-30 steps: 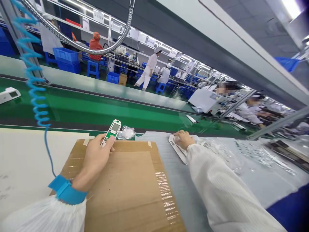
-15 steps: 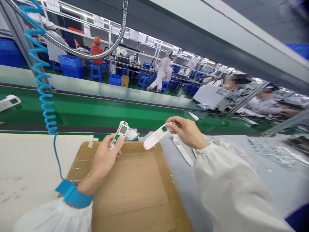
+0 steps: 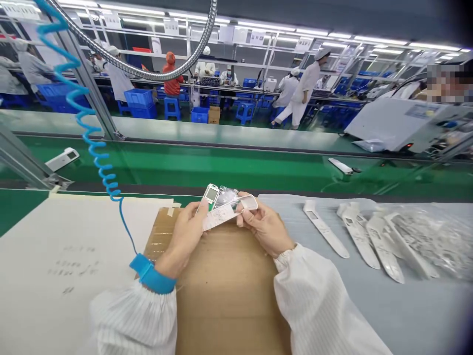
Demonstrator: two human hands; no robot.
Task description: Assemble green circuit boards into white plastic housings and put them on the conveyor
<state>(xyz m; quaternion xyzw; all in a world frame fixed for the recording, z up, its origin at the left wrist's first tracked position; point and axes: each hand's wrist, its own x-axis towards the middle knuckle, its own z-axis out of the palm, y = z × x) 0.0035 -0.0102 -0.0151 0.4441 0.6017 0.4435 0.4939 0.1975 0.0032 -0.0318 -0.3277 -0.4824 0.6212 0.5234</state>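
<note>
The circuit board [image 3: 210,195], small, with a little screen at its top, is pinched in the fingers of the left hand [image 3: 185,236] above the far edge of the cardboard sheet [image 3: 221,296] that lies on the table [image 3: 74,256]. The white plastic cover [image 3: 229,211] is now pressed against that board; the right hand [image 3: 264,228] pinches its windowed end between thumb and fingertips, while the left thumb rests on its other end. Half a second ago the two parts were apart, the cover hanging tilted in the right hand out to the right of the board; a second ago that hand lay flat on a cover on the grey foam mat [image 3: 369,305]. Both hands have since come together over the cardboard's far edge.

A crumpled clear bag [image 3: 226,193] lies just behind the board. To the right, on the mat, a row of spare covers [image 3: 360,236] lies side by side. A blue wrist strap [image 3: 152,275] circles the left wrist, its coiled cord [image 3: 90,133] rising toward the table's far left.
</note>
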